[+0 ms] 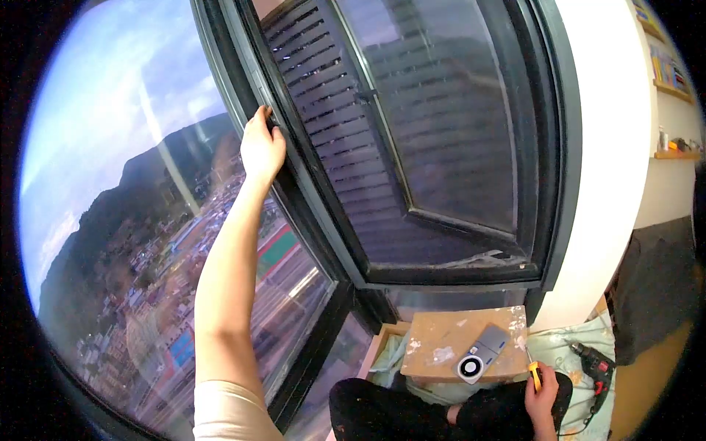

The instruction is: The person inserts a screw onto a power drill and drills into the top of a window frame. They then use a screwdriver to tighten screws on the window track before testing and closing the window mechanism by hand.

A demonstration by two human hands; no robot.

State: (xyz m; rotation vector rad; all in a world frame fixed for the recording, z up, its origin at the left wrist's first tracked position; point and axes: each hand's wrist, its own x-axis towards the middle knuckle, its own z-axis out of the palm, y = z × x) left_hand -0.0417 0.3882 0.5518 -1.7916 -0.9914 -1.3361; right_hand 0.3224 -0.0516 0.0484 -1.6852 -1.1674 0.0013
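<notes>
So the main thing here is the dark window frame (298, 165): it's right at the left hand (262, 151), on the left side of the scene, with its long axis running up past the fingertips and slanting down toward the right in this view. Left hand is clearly the nearer one. Its fingers are bent against the frame, but I can't tell how far open they are or if they've got hold of anything small. The right hand (542, 393) is well apart, near and to the right, fingers closed around a yellow-handled screwdriver (535, 376), shaft pointing away from the person, just right of the cardboard box (434, 332).
</notes>
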